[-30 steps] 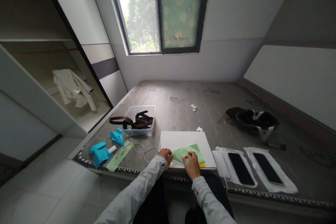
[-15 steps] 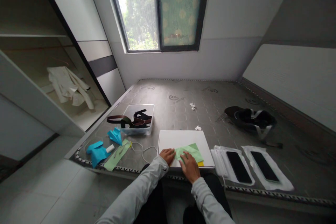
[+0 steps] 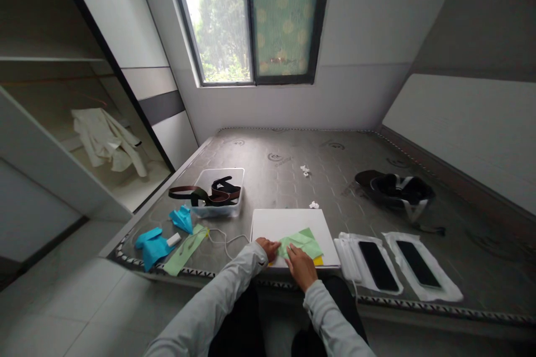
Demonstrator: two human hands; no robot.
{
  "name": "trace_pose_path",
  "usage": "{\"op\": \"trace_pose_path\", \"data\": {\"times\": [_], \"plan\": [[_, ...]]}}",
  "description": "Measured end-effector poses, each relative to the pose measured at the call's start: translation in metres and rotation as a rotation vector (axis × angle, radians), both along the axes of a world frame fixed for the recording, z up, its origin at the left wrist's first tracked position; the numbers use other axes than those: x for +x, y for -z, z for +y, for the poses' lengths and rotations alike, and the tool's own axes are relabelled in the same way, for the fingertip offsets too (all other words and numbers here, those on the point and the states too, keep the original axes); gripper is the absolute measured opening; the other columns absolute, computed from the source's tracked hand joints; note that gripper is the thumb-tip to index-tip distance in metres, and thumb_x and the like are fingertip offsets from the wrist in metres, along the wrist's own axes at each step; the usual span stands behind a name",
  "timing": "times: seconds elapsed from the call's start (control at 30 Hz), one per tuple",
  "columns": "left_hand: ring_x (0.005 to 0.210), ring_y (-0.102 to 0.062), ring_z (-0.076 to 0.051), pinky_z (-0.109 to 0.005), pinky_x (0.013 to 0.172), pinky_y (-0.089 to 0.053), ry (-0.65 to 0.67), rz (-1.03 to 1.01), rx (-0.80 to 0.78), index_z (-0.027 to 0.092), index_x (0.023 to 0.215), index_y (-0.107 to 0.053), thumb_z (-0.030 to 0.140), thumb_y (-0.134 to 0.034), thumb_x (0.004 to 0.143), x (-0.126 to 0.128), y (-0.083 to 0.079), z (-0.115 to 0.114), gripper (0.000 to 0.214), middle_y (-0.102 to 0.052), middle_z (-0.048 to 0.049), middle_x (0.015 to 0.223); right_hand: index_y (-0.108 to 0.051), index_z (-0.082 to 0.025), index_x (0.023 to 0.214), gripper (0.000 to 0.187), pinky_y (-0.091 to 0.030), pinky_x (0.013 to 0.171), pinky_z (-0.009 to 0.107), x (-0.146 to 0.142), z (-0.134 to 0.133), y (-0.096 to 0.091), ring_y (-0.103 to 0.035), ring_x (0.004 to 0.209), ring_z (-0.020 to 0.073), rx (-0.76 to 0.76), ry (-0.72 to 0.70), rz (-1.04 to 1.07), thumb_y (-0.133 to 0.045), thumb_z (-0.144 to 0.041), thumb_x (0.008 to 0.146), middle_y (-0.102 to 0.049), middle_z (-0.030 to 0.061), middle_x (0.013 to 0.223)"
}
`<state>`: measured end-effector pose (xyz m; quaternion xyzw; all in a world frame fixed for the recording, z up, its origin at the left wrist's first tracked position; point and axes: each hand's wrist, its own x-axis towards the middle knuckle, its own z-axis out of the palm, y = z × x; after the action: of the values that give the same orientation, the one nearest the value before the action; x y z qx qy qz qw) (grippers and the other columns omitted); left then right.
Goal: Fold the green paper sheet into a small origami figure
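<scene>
A creased sheet of light green paper (image 3: 307, 242) lies on a flat white box (image 3: 288, 220) in front of me. A yellow piece (image 3: 319, 261) sticks out from under its lower right side. My left hand (image 3: 267, 249) is closed at the paper's left corner, fingertips together on it. My right hand (image 3: 302, 266) rests on the paper's lower edge, its fingers stretched out and pressing down. The palms and the underside of the paper are hidden.
Left of the box are a clear plastic tub (image 3: 218, 211) with belts (image 3: 184, 193), crumpled blue paper (image 3: 153, 249), a green strip (image 3: 184, 254) and a white cable (image 3: 226, 242). Phones (image 3: 379, 266) on white wrapping lie right, below a dark cap (image 3: 396, 189).
My left fingers have drawn together at the paper's left corner. My right fingers have straightened and moved closer together on the paper. The view has shifted slightly.
</scene>
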<state>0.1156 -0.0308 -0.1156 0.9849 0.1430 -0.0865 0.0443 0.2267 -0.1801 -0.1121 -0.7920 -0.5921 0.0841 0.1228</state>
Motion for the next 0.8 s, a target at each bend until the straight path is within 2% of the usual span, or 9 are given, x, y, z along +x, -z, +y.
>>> {"op": "trace_pose_path", "data": {"times": [0.1, 0.2, 0.3, 0.4, 0.5, 0.57, 0.67, 0.73, 0.8], "plan": [[0.071, -0.07, -0.02, -0.03, 0.063, -0.05, -0.041, 0.034, 0.001, 0.019, 0.113, -0.064, 0.022, -0.054, 0.089, 0.002, 0.002, -0.006, 0.025, -0.075, -0.0086, 0.088, -0.061, -0.017, 0.127, 0.042, -0.049, 0.097, 0.037, 0.002, 0.005, -0.001, -0.061, 0.121, 0.0256, -0.032, -0.042, 0.012, -0.052, -0.01, 0.087, -0.062, 0.0171, 0.134], [0.073, -0.07, -0.019, -0.03, 0.066, -0.048, -0.064, 0.011, -0.003, 0.019, 0.105, -0.066, 0.02, -0.05, 0.094, 0.003, 0.0, -0.011, 0.019, -0.075, -0.0085, 0.09, -0.06, -0.015, 0.127, 0.045, -0.051, 0.094, 0.035, 0.004, 0.008, -0.004, -0.064, 0.117, 0.0256, -0.045, -0.061, 0.039, -0.052, -0.007, 0.083, -0.064, 0.0182, 0.13], [0.081, -0.071, -0.02, -0.029, 0.069, -0.046, -0.078, -0.045, -0.01, 0.021, 0.09, -0.069, 0.019, -0.053, 0.093, 0.0, -0.007, -0.015, 0.016, -0.077, -0.0079, 0.092, -0.062, -0.015, 0.125, 0.046, -0.049, 0.095, 0.037, 0.004, 0.005, -0.007, -0.066, 0.112, 0.0274, -0.03, -0.041, 0.083, -0.057, -0.007, 0.08, -0.068, 0.0179, 0.123], [0.085, -0.071, -0.02, -0.029, 0.071, -0.047, -0.093, -0.12, -0.025, 0.022, 0.082, -0.071, 0.02, -0.058, 0.091, -0.004, -0.019, -0.016, 0.016, -0.078, -0.0065, 0.089, -0.061, -0.016, 0.126, 0.05, -0.045, 0.101, 0.041, 0.004, -0.002, -0.009, -0.063, 0.116, 0.0308, 0.022, 0.014, 0.146, -0.064, -0.014, 0.077, -0.068, 0.0175, 0.124], [0.092, -0.071, -0.02, -0.029, 0.076, -0.05, -0.114, -0.223, -0.057, 0.027, 0.091, -0.073, 0.029, -0.055, 0.094, -0.006, -0.034, -0.013, 0.018, -0.078, -0.0044, 0.094, -0.067, -0.02, 0.118, 0.037, -0.048, 0.093, 0.038, 0.006, -0.008, -0.012, -0.069, 0.104, 0.0296, 0.088, 0.089, 0.242, -0.059, -0.017, 0.081, -0.075, 0.0136, 0.108], [0.104, -0.068, -0.02, -0.03, 0.086, -0.051, -0.153, -0.304, -0.07, 0.03, 0.111, -0.07, 0.036, -0.047, 0.098, -0.008, -0.043, -0.008, 0.027, -0.075, -0.0043, 0.111, -0.071, -0.022, 0.108, 0.029, -0.051, 0.084, 0.035, 0.01, -0.009, -0.014, -0.072, 0.091, 0.0269, 0.146, 0.151, 0.321, -0.047, -0.023, 0.091, -0.077, 0.0105, 0.094], [0.124, -0.058, -0.021, -0.031, 0.096, -0.05, -0.314, -0.416, -0.143, 0.022, 0.141, -0.048, 0.041, -0.038, 0.1, -0.008, -0.05, -0.002, 0.046, -0.057, -0.0098, 0.141, -0.072, -0.019, 0.101, 0.045, -0.053, 0.073, 0.031, 0.019, -0.01, -0.015, -0.072, 0.083, 0.0253, 0.242, 0.231, 0.453, -0.033, -0.042, 0.099, -0.077, 0.0099, 0.088], [0.123, -0.058, -0.019, -0.029, 0.096, -0.05, -0.492, -0.432, -0.376, 0.022, 0.143, -0.045, 0.042, -0.043, 0.097, -0.007, -0.047, -0.001, 0.05, -0.058, -0.0078, 0.141, -0.07, -0.015, 0.104, 0.055, -0.055, 0.068, 0.031, 0.025, -0.009, -0.013, -0.072, 0.077, 0.025, 0.293, 0.263, 0.531, -0.031, -0.054, 0.098, -0.077, 0.01, 0.086], [0.105, -0.068, -0.018, -0.026, 0.086, -0.053, -0.545, -0.357, -0.487, 0.022, 0.127, -0.062, 0.043, -0.044, 0.095, -0.006, -0.038, -0.007, 0.042, -0.073, -0.0042, 0.117, -0.069, -0.014, 0.106, 0.06, -0.056, 0.066, 0.032, 0.031, -0.009, -0.009, -0.071, 0.073, 0.0249, 0.33, 0.283, 0.586, -0.032, -0.06, 0.096, -0.076, 0.0094, 0.081]]}}
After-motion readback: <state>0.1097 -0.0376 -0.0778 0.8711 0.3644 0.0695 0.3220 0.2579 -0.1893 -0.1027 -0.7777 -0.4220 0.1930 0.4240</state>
